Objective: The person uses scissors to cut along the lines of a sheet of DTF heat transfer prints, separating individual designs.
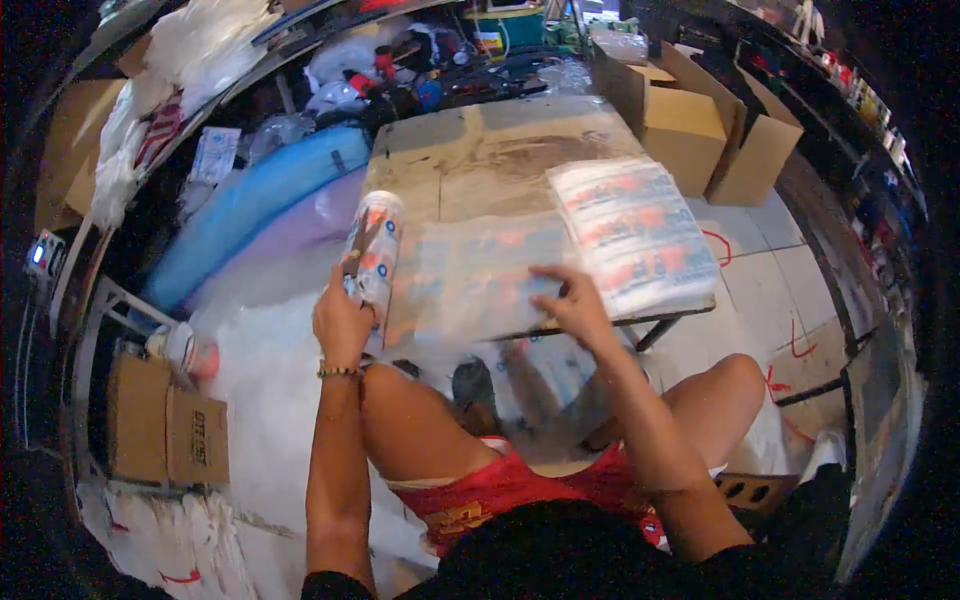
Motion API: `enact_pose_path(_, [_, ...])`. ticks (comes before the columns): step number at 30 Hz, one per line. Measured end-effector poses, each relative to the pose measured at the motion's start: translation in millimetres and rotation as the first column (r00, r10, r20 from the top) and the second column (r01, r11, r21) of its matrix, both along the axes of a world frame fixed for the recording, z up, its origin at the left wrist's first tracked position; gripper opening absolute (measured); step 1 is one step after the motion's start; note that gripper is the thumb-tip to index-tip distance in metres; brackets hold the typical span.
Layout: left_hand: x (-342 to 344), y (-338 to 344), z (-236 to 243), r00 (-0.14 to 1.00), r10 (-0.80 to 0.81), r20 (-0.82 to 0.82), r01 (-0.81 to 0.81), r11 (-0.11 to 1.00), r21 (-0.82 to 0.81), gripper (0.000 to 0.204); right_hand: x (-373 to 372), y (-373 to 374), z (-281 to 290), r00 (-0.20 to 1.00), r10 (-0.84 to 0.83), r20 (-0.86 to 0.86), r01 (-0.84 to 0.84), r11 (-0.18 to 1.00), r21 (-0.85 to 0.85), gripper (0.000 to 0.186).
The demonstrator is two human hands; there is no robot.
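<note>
A white roll of printed plastic film (378,250) with red and blue marks lies along the left edge of a low table (470,190). My left hand (343,322) is closed around its near left side. Beside those fingers runs a narrow dark thing that I cannot make out. From the roll, a see-through printed sheet (480,265) spreads right across the tabletop, blurred. Over its right part is my right hand (578,308), index finger and thumb apart, nothing visible between them. Just right of it rests a thick stack of printed plastic sheets (640,235).
Open cardboard boxes (690,130) stand behind the table on the right. Blue plastic wrap (260,210) bulges at the left. Cluttered goods (420,70) fill the back. A carton (165,420) sits low on the left. My bare knees flank the table's near edge.
</note>
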State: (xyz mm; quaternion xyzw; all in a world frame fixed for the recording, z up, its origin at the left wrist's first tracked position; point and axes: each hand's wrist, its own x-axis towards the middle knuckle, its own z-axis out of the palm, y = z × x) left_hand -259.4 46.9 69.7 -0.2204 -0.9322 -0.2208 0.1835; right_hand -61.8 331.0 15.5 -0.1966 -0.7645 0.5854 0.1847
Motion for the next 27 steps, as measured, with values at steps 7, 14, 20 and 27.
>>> enact_pose_path(7, [-23, -45, 10, 0.987, 0.048, 0.153, -0.066, 0.991, 0.116, 0.063, 50, 24, 80, 0.958, -0.107, -0.265, 0.144, 0.982, 0.126, 0.048])
enact_pose_path(14, [-35, -44, -10, 0.981, -0.062, 0.186, 0.035, 0.989, 0.143, 0.054, 124, 80, 15, 0.948, -0.302, -0.1, 0.294, 0.952, -0.088, 0.035])
enact_pose_path(20, [-43, -46, -10, 0.964, -0.174, 0.199, 0.124, 0.963, 0.238, 0.05, 149, 98, -4, 0.867, -0.443, -0.231, 0.404, 0.893, -0.196, 0.034])
enact_pose_path(27, [-51, -42, -25, 0.986, -0.089, 0.139, 0.054, 0.969, 0.24, 0.058, 171, 67, -48, 0.767, -0.625, -0.146, 0.426, 0.666, -0.613, 0.055])
